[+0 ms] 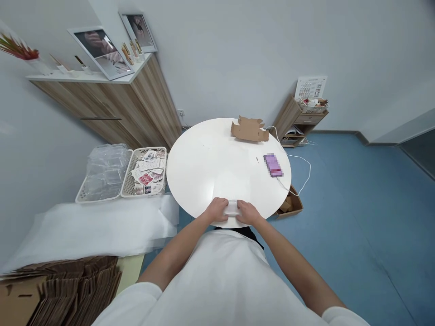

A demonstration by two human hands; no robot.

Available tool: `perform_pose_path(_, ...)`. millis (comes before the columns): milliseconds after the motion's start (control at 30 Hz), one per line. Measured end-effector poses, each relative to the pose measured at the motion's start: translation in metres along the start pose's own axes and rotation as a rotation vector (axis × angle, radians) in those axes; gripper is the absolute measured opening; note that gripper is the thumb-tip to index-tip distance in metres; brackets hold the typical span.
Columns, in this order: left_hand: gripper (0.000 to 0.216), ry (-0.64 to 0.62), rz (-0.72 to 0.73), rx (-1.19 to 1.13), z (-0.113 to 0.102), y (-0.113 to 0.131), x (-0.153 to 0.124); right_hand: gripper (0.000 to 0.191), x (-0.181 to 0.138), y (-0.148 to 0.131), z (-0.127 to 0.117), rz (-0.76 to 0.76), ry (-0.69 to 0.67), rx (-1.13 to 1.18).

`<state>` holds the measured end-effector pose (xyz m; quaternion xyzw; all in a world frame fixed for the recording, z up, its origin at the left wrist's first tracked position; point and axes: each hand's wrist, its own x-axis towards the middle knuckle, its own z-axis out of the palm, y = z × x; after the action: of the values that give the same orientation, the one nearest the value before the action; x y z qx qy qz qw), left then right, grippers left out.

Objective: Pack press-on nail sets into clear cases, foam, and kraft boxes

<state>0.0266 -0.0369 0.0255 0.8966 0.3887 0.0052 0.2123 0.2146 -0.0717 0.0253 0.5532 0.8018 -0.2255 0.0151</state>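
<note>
At the near edge of a round white table (217,163), both my hands close on a small clear plastic case (233,208). My left hand (218,210) grips its left end with fingers curled over it. My right hand (247,212) grips its right end the same way. The case lies flat on the tabletop between them, and what it contains I cannot make out.
A folded brown cardboard box (249,129) sits at the table's far side, and a phone (273,164) on a white cable lies to the right. Left of the table stand two white baskets: clear plastic cases (102,174) and printed cards (148,171). Flat cardboard stacks (61,290) lie near left.
</note>
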Motion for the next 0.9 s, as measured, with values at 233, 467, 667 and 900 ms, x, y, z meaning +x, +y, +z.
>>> perform_pose_path(233,0.028,-0.132,-0.051,-0.228,-0.003,0.0,-0.018,0.02,-0.023,0.003,-0.001,0.059,-0.049,0.398)
perform_pose_path(467,0.039,-0.164,-0.219,-0.459,-0.023,-0.019,0.003,0.024,0.001,0.015,-0.015,0.157,0.019,0.539)
perform_pose_path(667,0.03,-0.189,-0.424,-0.587,-0.017,-0.037,0.007,0.029,0.014,0.025,-0.016,0.223,-0.018,0.491)
perform_pose_path(900,0.023,-0.129,-0.626,-0.459,-0.005,-0.046,0.011,0.021,0.015,0.04,-0.01,0.379,0.022,0.46)
